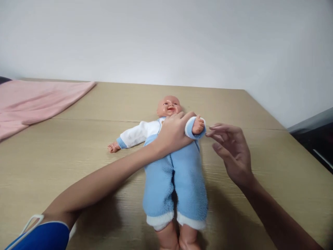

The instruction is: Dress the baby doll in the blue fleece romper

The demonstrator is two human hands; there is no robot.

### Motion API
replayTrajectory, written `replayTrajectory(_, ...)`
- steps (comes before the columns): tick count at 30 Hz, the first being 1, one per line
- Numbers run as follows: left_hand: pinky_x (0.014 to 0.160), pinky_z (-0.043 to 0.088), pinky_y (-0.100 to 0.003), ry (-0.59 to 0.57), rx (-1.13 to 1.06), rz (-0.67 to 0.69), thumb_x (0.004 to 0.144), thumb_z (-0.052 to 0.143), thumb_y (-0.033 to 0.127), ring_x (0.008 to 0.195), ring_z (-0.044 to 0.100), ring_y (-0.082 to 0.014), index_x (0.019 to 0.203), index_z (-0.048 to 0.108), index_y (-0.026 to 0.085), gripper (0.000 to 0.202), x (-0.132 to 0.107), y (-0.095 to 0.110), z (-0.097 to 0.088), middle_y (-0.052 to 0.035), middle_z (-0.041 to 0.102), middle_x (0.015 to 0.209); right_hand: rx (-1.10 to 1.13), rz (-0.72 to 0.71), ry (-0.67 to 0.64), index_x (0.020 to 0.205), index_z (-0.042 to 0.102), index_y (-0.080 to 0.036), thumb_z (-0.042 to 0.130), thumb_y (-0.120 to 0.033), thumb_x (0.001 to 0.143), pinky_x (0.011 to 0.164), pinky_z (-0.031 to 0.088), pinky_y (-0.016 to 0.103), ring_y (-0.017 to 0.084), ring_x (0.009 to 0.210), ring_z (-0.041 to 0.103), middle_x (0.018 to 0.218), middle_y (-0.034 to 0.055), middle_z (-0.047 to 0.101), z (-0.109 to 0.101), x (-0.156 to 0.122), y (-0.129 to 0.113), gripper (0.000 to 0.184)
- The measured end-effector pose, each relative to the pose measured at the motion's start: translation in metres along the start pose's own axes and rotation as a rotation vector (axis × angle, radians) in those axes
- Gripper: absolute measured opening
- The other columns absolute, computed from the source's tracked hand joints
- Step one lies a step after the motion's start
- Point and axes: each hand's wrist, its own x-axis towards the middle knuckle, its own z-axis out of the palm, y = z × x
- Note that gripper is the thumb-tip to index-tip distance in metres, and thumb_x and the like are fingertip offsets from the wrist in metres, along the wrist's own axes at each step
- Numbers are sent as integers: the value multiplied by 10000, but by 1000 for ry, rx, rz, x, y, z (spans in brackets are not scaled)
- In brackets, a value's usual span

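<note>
A baby doll (177, 180) in a blue and white fleece suit lies on its back on the wooden table (78, 166), head toward the wall. My left hand (173, 131) reaches across the doll's chest and is wrapped round the doll's arm at the sleeve cuff, lifting it. My right hand (230, 147) hovers just right of the doll's small hand (198, 125), fingers stretched out toward the cuff, holding nothing. The doll's other arm (130, 137) lies out flat to the left.
A pink cloth (31, 102) lies spread on the table's far left corner. A white wall stands behind the table. A dark surface (317, 139) shows past the table's right edge.
</note>
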Motion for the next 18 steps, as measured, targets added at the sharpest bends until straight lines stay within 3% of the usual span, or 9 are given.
replayTrajectory(2,861,560,-425,105,-168,-44,1045,731,451,919,719,-272,1041,635,243,229,-2,-6,0,-48,737,975,-17,-13,79,1221,708,-345,777,-357,1059,1112,611,498,264,1118,725,1298,59,727,-6,-5,14,177)
replayTrajectory(6,942,633,-456,215,-413,-279,965,805,578,991,768,-293,937,614,251,379,-9,-15,-7,-66,790,985,-19,174,63,1147,678,-319,762,-388,1049,1042,605,468,262,1083,698,1199,50,735,-14,-10,43,147)
replayTrajectory(11,1225,589,-485,292,-647,-506,874,905,642,1293,764,-326,1124,716,232,516,-22,-27,-22,-99,832,1332,8,299,25,1170,639,-319,816,-469,1008,1091,603,476,263,1125,706,1229,48,726,-4,-17,57,283)
replayTrajectory(14,1323,524,-492,352,-681,-524,925,855,664,1383,734,-321,1215,716,225,544,-31,-41,-25,-93,806,1408,40,356,-73,1246,661,-322,786,-508,1042,1125,600,480,274,1195,707,1283,66,727,8,-24,51,303)
replayTrajectory(18,1339,523,-492,380,-800,-478,994,788,651,1449,708,-329,1265,699,230,508,-37,-55,-22,-95,782,1449,133,404,-230,1392,650,-332,754,-540,1076,1126,613,466,280,1275,706,1419,87,706,27,-29,40,393)
